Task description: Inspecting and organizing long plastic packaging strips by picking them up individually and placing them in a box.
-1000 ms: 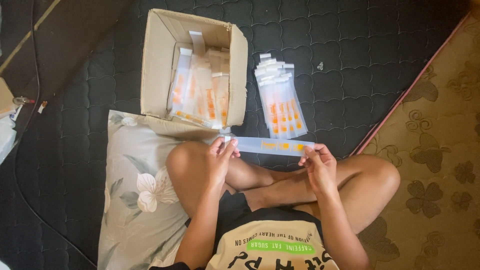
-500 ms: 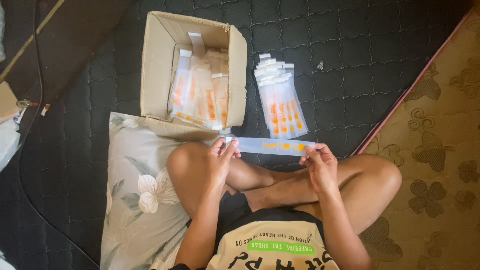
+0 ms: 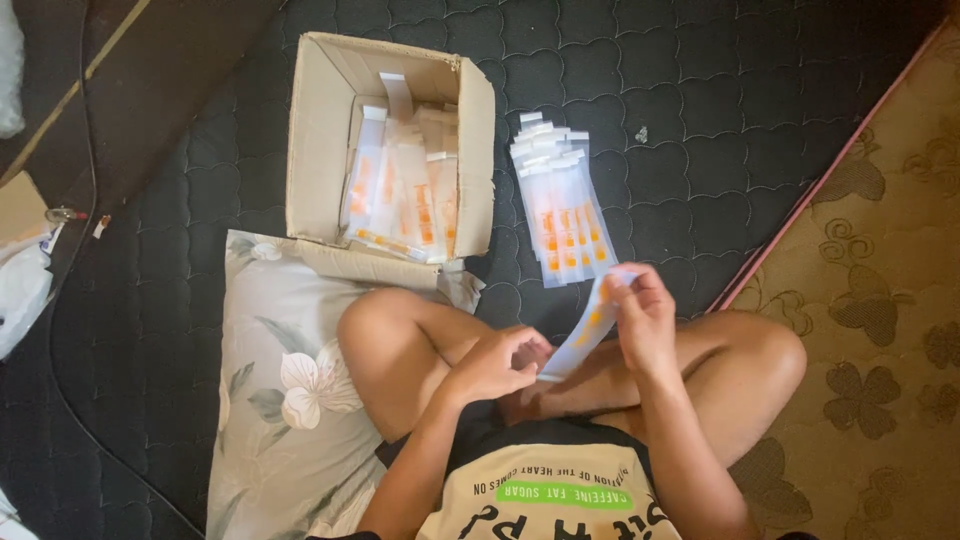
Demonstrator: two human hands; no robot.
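Observation:
I sit cross-legged and hold a long clear packet (image 3: pixel 588 330) with orange marks, tilted from lower left to upper right above my legs. My left hand (image 3: pixel 495 362) pinches its lower end near my knee. My right hand (image 3: pixel 642 318) grips its upper end. Just beyond my right hand a stack of similar packets (image 3: pixel 560 205) lies fanned on the dark quilted mat. An open cardboard box (image 3: pixel 318 130) with several more packets (image 3: pixel 405 190) standing inside sits to the left of the stack.
A flowered pillow (image 3: pixel 275 380) lies under my left leg. A patterned tan rug (image 3: pixel 890 260) borders the dark quilted mat (image 3: pixel 700 110) on the right. A dark board (image 3: pixel 140 90), a thin cable (image 3: pixel 75 400) and white bags (image 3: pixel 20 290) are at the left.
The packet was held level between both hands; now it is tilted, my left hand having dropped toward my lap and my right hand having risen slightly.

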